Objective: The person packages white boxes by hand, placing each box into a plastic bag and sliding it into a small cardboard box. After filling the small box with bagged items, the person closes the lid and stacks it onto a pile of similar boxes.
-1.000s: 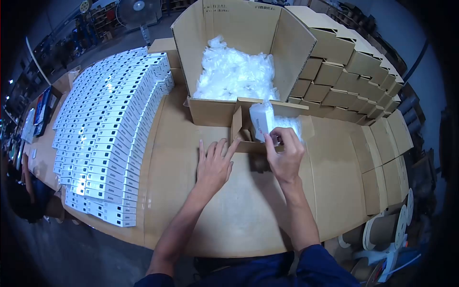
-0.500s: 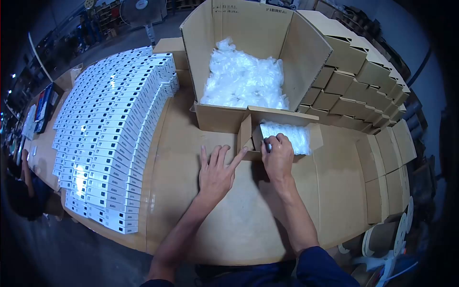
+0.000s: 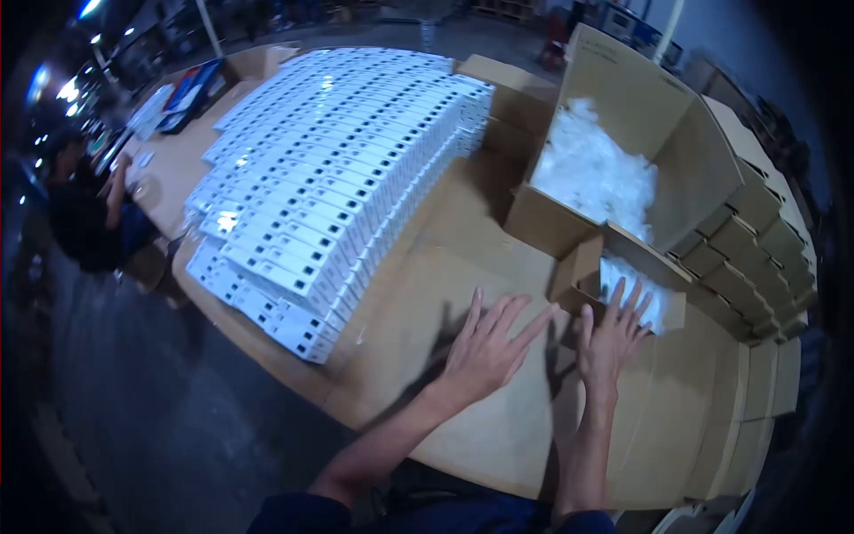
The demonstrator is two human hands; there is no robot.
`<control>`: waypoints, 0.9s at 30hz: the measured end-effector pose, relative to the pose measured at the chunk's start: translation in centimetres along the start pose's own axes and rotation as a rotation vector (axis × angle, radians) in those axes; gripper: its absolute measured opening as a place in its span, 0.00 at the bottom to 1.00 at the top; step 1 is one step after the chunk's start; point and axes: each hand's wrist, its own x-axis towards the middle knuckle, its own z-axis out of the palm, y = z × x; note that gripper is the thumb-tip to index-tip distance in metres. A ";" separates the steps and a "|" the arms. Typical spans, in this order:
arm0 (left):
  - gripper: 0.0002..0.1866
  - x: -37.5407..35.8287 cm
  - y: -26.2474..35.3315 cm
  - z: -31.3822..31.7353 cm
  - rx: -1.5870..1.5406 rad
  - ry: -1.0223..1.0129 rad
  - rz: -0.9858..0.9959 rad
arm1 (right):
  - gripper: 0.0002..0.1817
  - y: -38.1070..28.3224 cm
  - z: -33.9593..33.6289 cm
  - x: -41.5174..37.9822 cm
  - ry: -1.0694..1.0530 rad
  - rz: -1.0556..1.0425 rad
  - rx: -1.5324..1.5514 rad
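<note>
My right hand (image 3: 608,345) reaches over the near side of a small open cardboard box (image 3: 578,272), fingers spread. Clear plastic packets (image 3: 654,301) lie inside that box, with the fingertips overlapping them. To the left, my left hand (image 3: 487,351) hovers above the cardboard-covered table, holding nothing, its fingers stretched toward the box's near left corner. Behind the small box stands a large open carton (image 3: 534,216) partly filled with similar clear plastic packets (image 3: 598,169).
Rows of slim white boxes (image 3: 329,191) are stacked on the left of the table (image 3: 427,285). Folded brown cartons (image 3: 756,267) pile up at the right. A person (image 3: 84,209) sits at the table's far left end, near a blue and red tray (image 3: 189,93).
The view has swung left, so the table's contents appear further right. My right hand's fingers have gone from curled at the packets to spread. My left hand stays open beside the small box.
</note>
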 end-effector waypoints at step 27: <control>0.25 -13.6 -12.9 -19.2 0.385 0.303 -0.202 | 0.43 -27.7 -6.4 -2.0 -0.260 -0.974 0.611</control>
